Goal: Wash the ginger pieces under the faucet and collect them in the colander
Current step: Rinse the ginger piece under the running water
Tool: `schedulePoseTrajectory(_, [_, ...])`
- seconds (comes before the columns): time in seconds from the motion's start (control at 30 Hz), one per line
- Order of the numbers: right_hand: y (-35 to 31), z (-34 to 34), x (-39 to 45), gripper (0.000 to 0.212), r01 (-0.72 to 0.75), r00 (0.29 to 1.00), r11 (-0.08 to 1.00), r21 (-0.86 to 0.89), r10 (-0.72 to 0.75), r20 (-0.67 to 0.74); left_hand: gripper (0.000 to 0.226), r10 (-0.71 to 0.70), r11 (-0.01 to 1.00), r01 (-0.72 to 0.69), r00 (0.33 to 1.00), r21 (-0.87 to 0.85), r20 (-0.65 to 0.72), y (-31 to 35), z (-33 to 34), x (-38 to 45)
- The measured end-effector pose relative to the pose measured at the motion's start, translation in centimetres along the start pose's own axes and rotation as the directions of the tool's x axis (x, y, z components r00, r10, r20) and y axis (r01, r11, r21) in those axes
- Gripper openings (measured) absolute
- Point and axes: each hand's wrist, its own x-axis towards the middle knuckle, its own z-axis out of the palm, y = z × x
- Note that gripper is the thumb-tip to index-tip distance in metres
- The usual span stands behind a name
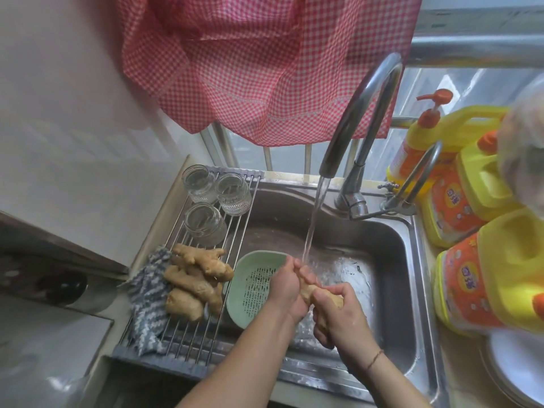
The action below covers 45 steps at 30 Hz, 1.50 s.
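Note:
Water runs from the curved steel faucet into the steel sink. Both hands hold one ginger piece under the stream. My left hand grips its upper end and my right hand grips its lower end. A pale green colander lies in the sink just left of my hands, with nothing visible inside it. Several unwashed ginger pieces are piled on the wire rack at the sink's left side.
Three glass jars stand at the rack's far end, and a blue-grey cloth lies beside the ginger. Yellow detergent bottles crowd the right counter. A red checked curtain hangs above. White plates sit at lower right.

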Motion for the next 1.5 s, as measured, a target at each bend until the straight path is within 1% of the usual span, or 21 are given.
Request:
schedulePoseTrajectory(0.1, [-0.4, 0.0, 0.0, 0.016, -0.045, 0.999, 0.997, 0.06, 0.045, 0.001, 0.048, -0.013, 0.999, 0.014, 0.999, -0.031, 0.03, 0.5, 0.5, -0.3])
schedulePoseTrajectory(0.17, [-0.8, -0.3, 0.0, 0.014, -0.105, 0.994, 0.977, 0.185, 0.101, 0.026, 0.048, -0.016, 0.995, 0.025, 0.996, -0.099, 0.084, 0.7, 1.0, -0.6])
schedulePoseTrajectory(0.23, [-0.9, -0.7, 0.0, 0.014, -0.173, 0.984, 0.932, 0.317, 0.155, 0.083, 0.047, -0.01, 0.985, 0.032, 0.992, -0.171, 0.128, 0.7, 1.3, -0.7])
schedulePoseTrajectory(0.3, [-0.7, -1.1, -0.2, 0.015, -0.244, 0.969, 0.879, 0.41, 0.203, 0.142, 0.045, 0.01, 0.974, 0.019, 0.992, -0.227, 0.127, 0.9, 1.4, -0.5])
schedulePoseTrajectory(0.43, [-0.1, -1.5, -0.4, 0.013, -0.27, 0.962, 0.847, 0.457, 0.221, 0.158, 0.036, 0.037, 0.961, -0.02, 0.998, -0.277, 0.055, 1.3, 1.4, 0.1])
schedulePoseTrajectory(0.5, [-0.2, -1.7, -0.5, 0.013, -0.263, 0.964, 0.846, 0.463, 0.215, 0.154, 0.028, 0.047, 0.974, -0.031, 0.997, -0.222, 0.065, 1.3, 1.2, -0.1])
schedulePoseTrajectory(0.57, [-0.3, -1.9, -0.4, 0.015, -0.25, 0.968, 0.854, 0.457, 0.207, 0.143, 0.021, 0.034, 0.99, -0.014, 0.99, -0.14, 0.14, 1.0, 0.8, -0.6])
schedulePoseTrajectory(0.67, [-0.6, -2.0, -0.1, 0.015, -0.236, 0.971, 0.868, 0.437, 0.198, 0.131, 0.032, -0.028, 0.998, 0.041, 0.978, -0.057, 0.205, 0.5, 0.0, -1.1])
schedulePoseTrajectory(0.77, [-0.8, -2.0, 0.2, 0.014, -0.224, 0.974, 0.883, 0.413, 0.187, 0.131, 0.038, -0.053, 0.999, 0.05, 0.979, 0.02, 0.197, 0.3, -0.4, -1.5])
schedulePoseTrajectory(0.87, [-0.8, -1.8, 0.4, 0.015, -0.219, 0.975, 0.887, 0.407, 0.183, 0.127, 0.033, -0.014, 0.999, 0.008, 0.991, 0.049, 0.135, 0.4, -0.1, -1.5])
schedulePoseTrajectory(0.97, [-0.4, -1.7, 0.6, 0.012, -0.203, 0.979, 0.892, 0.405, 0.174, 0.108, 0.029, 0.094, 0.98, -0.107, 0.992, 0.169, 0.083, 0.5, 0.1, -1.2])
schedulePoseTrajectory(1.1, [-0.1, -1.3, 0.7, 0.01, -0.122, 0.993, 0.936, 0.33, 0.117, 0.034, 0.032, 0.297, 0.89, -0.289, 0.954, 0.353, 0.033, 0.5, 0.2, -0.9])
schedulePoseTrajectory(1.17, [-0.1, -0.8, 0.6, 0.011, -0.063, 0.998, 0.965, 0.255, 0.069, -0.016, 0.038, 0.383, 0.832, -0.337, 0.924, 0.441, -0.016, 0.3, 0.2, -0.7])
schedulePoseTrajectory(1.23, [-0.2, -0.2, 0.4, 0.016, 0.019, 0.998, 0.99, 0.137, -0.01, -0.066, 0.04, 0.418, 0.8, -0.329, 0.905, 0.503, -0.073, 0.1, 0.1, -0.3])
schedulePoseTrajectory(1.27, [-0.2, -0.1, 0.3, 0.02, 0.058, 0.995, 0.995, 0.086, -0.051, -0.083, 0.038, 0.393, 0.829, -0.3, 0.913, 0.472, -0.11, 0.0, 0.1, 0.0])
schedulePoseTrajectory(1.3, [-0.3, -0.1, 0.2, 0.024, 0.092, 0.992, 0.994, 0.051, -0.087, -0.09, 0.035, 0.343, 0.882, -0.263, 0.927, 0.391, -0.15, 0.1, 0.1, 0.3])
schedulePoseTrajectory(1.33, [-0.3, -0.2, 0.0, 0.026, 0.118, 0.989, 0.993, 0.03, -0.114, -0.094, 0.033, 0.276, 0.934, -0.218, 0.944, 0.283, -0.183, 0.2, 0.1, 0.6])
schedulePoseTrajectory(1.37, [-0.2, -0.3, -0.1, 0.026, 0.134, 0.987, 0.991, 0.017, -0.132, -0.093, 0.031, 0.208, 0.968, -0.176, 0.96, 0.178, -0.185, 0.5, 0.0, 0.7])
schedulePoseTrajectory(1.4, [-0.3, -0.5, -0.2, 0.025, 0.14, 0.986, 0.99, 0.013, -0.139, -0.09, 0.031, 0.151, 0.985, -0.135, 0.977, 0.108, -0.152, 0.7, -0.1, 0.7])
schedulePoseTrajectory(1.43, [-0.4, -0.6, -0.2, 0.024, 0.14, 0.987, 0.99, 0.016, -0.138, -0.086, 0.031, 0.105, 0.992, -0.098, 0.99, 0.08, -0.098, 0.8, -0.3, 0.7])
schedulePoseTrajectory(1.5, [-0.3, -1.0, 0.1, 0.023, 0.134, 0.987, 0.991, 0.004, -0.133, -0.088, 0.03, 0.06, 0.992, -0.058, 0.998, 0.114, -0.018, 0.8, -0.7, 0.5])
